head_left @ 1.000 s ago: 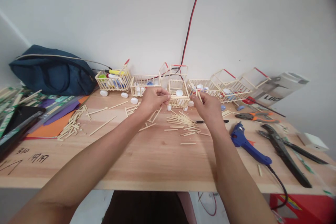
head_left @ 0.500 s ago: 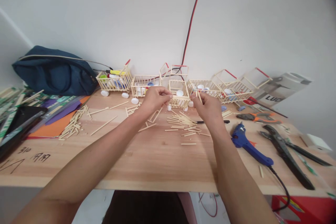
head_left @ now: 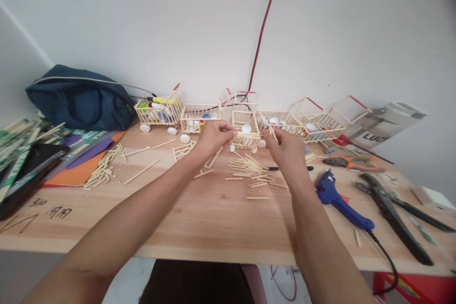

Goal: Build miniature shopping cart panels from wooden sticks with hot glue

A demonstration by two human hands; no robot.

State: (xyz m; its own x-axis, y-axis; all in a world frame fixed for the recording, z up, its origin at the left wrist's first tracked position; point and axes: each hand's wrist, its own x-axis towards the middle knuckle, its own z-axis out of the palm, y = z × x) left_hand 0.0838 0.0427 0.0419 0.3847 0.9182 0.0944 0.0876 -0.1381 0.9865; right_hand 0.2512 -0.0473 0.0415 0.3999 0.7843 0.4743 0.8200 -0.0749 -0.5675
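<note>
My left hand [head_left: 215, 138] is in a pinch at the left side of a small wooden-stick model shopping cart [head_left: 245, 137]. What lies between its fingertips, if anything, is too small to make out. Just right of the same cart, my right hand [head_left: 287, 148] has its fingers closed on a short wooden stick [head_left: 273, 135]. The cart has white wheels and a red-topped handle, and a white cap [head_left: 246, 128] shows in its basket. Below and between my hands lies a pile of cut wooden sticks [head_left: 245, 166], with a black pen [head_left: 309, 168] partly behind my right wrist.
More stick carts [head_left: 158, 110] with bottle caps line the wall. At the right lie a blue glue gun [head_left: 342, 202], orange-handled pliers [head_left: 359, 163] and a black cutter [head_left: 392, 216]. A blue bag [head_left: 80, 99], coloured paper [head_left: 71, 171] and another stick pile [head_left: 105, 166] are at the left.
The view has shifted slightly, so everything sits a little further right and lower. Both hands stay by the middle cart in almost the same pose.
</note>
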